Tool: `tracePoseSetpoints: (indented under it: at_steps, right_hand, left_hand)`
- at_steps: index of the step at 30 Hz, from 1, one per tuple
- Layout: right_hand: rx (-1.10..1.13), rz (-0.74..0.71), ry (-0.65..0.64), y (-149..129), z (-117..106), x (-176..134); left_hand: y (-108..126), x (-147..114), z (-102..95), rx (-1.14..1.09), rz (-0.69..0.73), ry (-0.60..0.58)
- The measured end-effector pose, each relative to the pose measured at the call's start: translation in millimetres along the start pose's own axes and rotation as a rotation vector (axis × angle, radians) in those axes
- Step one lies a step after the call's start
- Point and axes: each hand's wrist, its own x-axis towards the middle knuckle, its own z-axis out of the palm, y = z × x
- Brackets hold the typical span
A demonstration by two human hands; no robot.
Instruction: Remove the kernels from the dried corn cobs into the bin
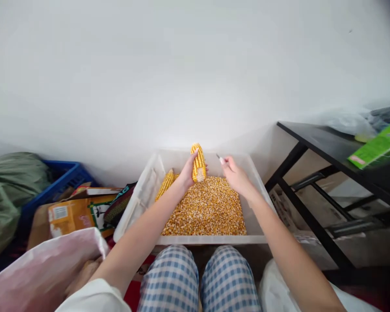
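Note:
My left hand (189, 170) is wrapped round a corn cob (198, 161) and holds it nearly upright above a white plastic bin (211, 239). A patch of kernels is gone at the cob's lower end. To the right, my right hand (233, 173) is closed on a small thin tool with a dark tip (218, 156); its handle is hidden in the fingers, so its kind is unclear. The tool is apart from the cob. Loose corn kernels (208, 208) cover much of the bin's floor. Whole corn cobs (165, 184) lie at the bin's left side.
A black table (312, 134) with a green box (378, 145) and plastic bags stands at the right. On the left are a blue crate (63, 173), packages (73, 214) and a large pale sack (48, 268). The white wall (188, 78) rises just behind the bin.

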Motion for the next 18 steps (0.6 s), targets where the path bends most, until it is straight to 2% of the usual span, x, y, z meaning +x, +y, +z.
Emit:
tracePoseSetpoints:
  at_steps: [4, 8, 12, 15, 18]
  right_hand:
    - [0.026, -0.071, 0.034, 13, 45, 54]
    - [0.226, -0.07, 0.064, 33, 68, 65]
    - [0.607, 0.064, -0.043, 39, 69, 55]
    - [0.854, 0.131, -0.023, 35, 61, 49]
    - [1.007, 0.101, 0.01, 27, 53, 45]
  left_hand:
    - [3, 0, -10.0, 0.006, 0.035, 0.018]
    - [3, 1, -17.9, 0.045, 0.005, 0.035]
    - [-2, 3, -15.2, 0.007, 0.012, 0.036]
    - [-7, 4, -11.4, -0.031, 0.025, 0.037]
    - [-9, 4, -11.4, -0.034, 0.021, 0.04]
